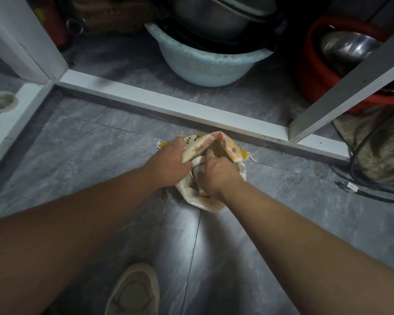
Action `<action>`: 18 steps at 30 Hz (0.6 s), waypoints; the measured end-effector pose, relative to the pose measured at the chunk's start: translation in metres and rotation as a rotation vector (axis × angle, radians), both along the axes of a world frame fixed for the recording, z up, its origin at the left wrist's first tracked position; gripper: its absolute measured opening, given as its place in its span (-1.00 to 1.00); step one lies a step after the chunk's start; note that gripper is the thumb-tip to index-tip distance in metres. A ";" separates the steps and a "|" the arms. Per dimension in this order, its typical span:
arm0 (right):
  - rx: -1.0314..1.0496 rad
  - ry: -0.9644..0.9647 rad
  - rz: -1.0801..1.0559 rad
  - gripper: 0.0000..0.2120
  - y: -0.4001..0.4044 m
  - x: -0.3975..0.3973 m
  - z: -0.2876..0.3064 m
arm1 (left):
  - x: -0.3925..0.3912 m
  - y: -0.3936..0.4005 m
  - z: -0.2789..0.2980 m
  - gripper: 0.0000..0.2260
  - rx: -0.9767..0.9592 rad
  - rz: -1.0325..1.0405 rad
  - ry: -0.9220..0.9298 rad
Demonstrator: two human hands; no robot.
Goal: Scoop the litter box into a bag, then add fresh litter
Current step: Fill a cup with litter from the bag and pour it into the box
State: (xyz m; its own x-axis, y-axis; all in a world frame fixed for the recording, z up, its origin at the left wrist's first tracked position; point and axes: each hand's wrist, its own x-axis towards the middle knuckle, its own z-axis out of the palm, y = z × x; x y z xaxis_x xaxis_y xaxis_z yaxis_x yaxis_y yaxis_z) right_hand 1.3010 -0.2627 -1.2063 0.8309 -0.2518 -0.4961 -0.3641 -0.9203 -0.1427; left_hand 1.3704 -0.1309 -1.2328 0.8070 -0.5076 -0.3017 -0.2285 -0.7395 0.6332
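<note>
1. The bag (214, 155), orange, yellow and white printed plastic, stood on the grey tiled floor (96, 155) just in front of the white cabinet sill (168, 105), mouth open and brown granules showing inside.
2. Left hand (168, 163): fingers clenched on the bag's near-left edge, holding the mouth apart.
3. Right hand (216, 176): fingers curled into the opening, gripping the inner fold or something pale within it; which one could not be told.
4. A few brown bits lay on the floor beside the bag's lower left corner.
5. No litter box and no scoop appeared in view. Whether this bag held scooped waste or fresh litter could not be settled from the picture.
6. Judgement on progress: the person was handling the bag only; scooping and refilling could not be confirmed as done, and both may remain.
7. Nearby: a pale blue basin (205, 62) with stacked pots, a red basket (316, 71), a black cable (373, 189), one beige shoe (134, 289).
</note>
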 end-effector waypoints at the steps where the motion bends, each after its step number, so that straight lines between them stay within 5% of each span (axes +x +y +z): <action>1: 0.008 0.044 -0.014 -0.34 0.001 0.005 0.000 | -0.001 -0.001 0.001 -0.72 0.002 -0.001 -0.004; 5: 0.036 0.082 -0.050 -0.50 0.003 0.011 0.002 | 0.000 -0.003 0.001 -0.70 -0.006 -0.004 -0.012; 11: 0.121 -0.135 -0.134 -0.73 0.007 -0.008 -0.005 | -0.001 -0.003 -0.003 -0.71 -0.009 -0.016 -0.009; 18: 0.184 -0.287 -0.224 -0.76 0.010 -0.021 -0.013 | 0.000 -0.003 -0.006 -0.73 -0.004 -0.008 0.010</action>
